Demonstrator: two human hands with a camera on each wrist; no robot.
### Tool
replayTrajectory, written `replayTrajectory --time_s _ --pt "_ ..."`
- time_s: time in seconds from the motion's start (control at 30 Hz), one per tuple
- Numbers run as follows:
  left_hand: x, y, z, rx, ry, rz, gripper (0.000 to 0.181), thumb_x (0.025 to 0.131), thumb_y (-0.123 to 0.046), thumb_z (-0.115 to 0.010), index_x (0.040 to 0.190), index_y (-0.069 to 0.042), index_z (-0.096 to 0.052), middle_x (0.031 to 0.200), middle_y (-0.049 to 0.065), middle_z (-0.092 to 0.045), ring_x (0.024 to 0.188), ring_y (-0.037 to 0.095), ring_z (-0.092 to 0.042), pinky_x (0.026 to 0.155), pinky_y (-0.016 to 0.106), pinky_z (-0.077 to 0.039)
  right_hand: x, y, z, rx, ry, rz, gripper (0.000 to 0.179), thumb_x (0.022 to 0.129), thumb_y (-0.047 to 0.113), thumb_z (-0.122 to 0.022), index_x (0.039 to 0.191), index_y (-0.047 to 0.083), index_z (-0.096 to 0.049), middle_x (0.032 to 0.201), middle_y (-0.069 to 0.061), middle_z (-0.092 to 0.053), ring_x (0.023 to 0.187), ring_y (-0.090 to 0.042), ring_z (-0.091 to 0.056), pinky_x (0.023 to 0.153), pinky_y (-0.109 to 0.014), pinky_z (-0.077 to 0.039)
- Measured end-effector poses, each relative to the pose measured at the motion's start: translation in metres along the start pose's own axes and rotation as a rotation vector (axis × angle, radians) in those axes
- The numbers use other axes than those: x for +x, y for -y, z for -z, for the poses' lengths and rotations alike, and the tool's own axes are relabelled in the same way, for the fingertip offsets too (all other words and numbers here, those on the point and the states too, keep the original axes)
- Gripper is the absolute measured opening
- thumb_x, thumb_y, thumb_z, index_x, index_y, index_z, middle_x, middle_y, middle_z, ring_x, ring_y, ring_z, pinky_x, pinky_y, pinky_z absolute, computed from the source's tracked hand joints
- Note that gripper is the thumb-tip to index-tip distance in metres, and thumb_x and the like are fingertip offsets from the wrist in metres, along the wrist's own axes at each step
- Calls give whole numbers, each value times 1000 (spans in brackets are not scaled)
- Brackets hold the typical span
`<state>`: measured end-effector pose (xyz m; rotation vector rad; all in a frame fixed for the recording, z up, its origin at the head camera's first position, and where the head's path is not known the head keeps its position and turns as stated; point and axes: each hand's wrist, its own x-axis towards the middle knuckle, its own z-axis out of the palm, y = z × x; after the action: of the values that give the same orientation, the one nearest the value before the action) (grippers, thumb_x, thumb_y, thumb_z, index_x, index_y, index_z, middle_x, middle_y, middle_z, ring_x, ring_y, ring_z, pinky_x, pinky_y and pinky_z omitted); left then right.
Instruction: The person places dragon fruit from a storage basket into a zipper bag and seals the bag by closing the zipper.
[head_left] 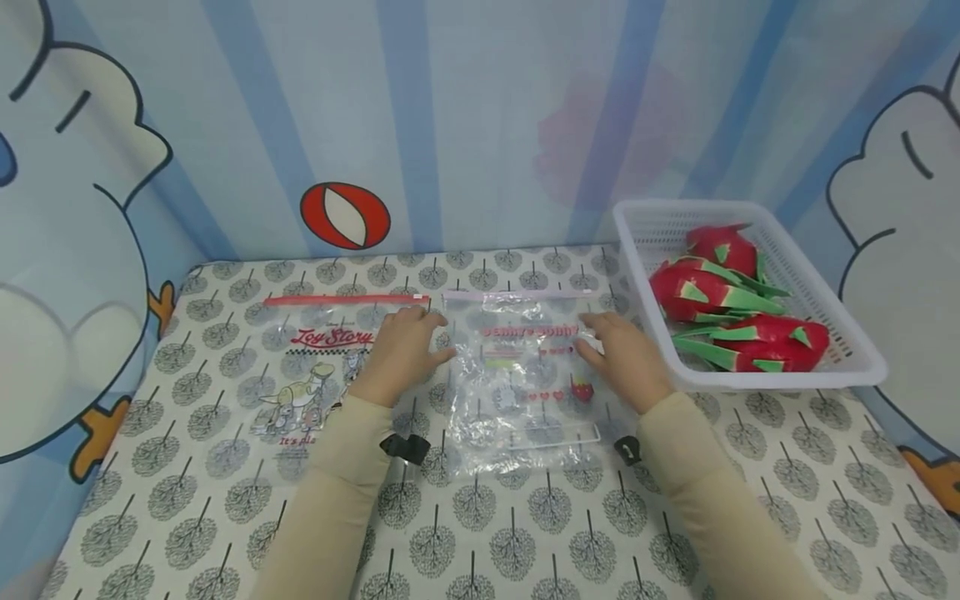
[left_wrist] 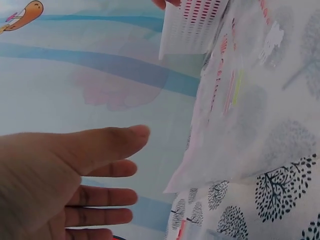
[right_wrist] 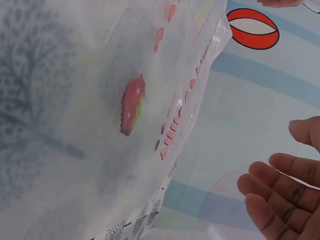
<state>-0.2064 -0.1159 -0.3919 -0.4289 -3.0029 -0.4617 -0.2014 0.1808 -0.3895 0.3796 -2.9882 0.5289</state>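
Note:
A clear plastic zip bag [head_left: 487, 417] with a pale pink zip edge and strawberry and heart prints lies flat on the table, between my two hands. My left hand [head_left: 403, 348] hovers by its left edge, over the side of a second clear zip bag [head_left: 300, 392] with a red zip and "Toy Story" lettering. In the left wrist view its fingers [left_wrist: 102, 196] are straight and hold nothing. At the bag's right edge is my right hand [head_left: 628, 360]; its fingers [right_wrist: 285, 187] are loosely bent and nothing is between them.
A white plastic basket [head_left: 780, 382] stands at the back right with several red and green dragon fruits [head_left: 772, 342] in it. The tree-patterned tablecloth [head_left: 472, 533] covers the table. Behind it hangs a blue striped cloth [head_left: 480, 125] with cartoon prints.

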Motion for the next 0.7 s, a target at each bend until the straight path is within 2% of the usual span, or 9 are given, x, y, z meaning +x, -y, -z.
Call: replayTrajectory --time_s 0.2,0.4,0.53,0.7 --pt "16 3 -9 -25 -126 88 40 86 -33 -71 116 -6 -65 112 15 -66 104 35 -62 98 49 -46 15 -4 -4 26 -16 -72 45 95 27 -59 130 -1 -55 123 -22 -62 113 -38 -59 99 -51 -47" --pt "28 5 -16 -88 -231 179 38 88 -28 -70 116 -4 -65 114 17 -64 109 34 -58 98 48 -44 25 -8 -10 14 -1 -141 49 94 29 -60 134 1 -52 126 -21 -61 117 -37 -58 101 -51 -45" --pt "37 7 -19 -110 -238 237 39 90 -29 -68 118 -4 -63 117 17 -64 112 34 -57 101 47 -43 30 -13 -14 0 12 -160 51 95 29 -60 136 1 -49 128 -20 -60 118 -37 -57 102 -51 -45" --pt "49 11 -24 -141 -235 305 39 89 -31 -68 117 -4 -64 112 16 -66 107 33 -60 97 47 -45 34 -19 -16 -7 8 -163 50 95 30 -59 134 0 -50 128 -21 -60 117 -38 -57 102 -51 -44"
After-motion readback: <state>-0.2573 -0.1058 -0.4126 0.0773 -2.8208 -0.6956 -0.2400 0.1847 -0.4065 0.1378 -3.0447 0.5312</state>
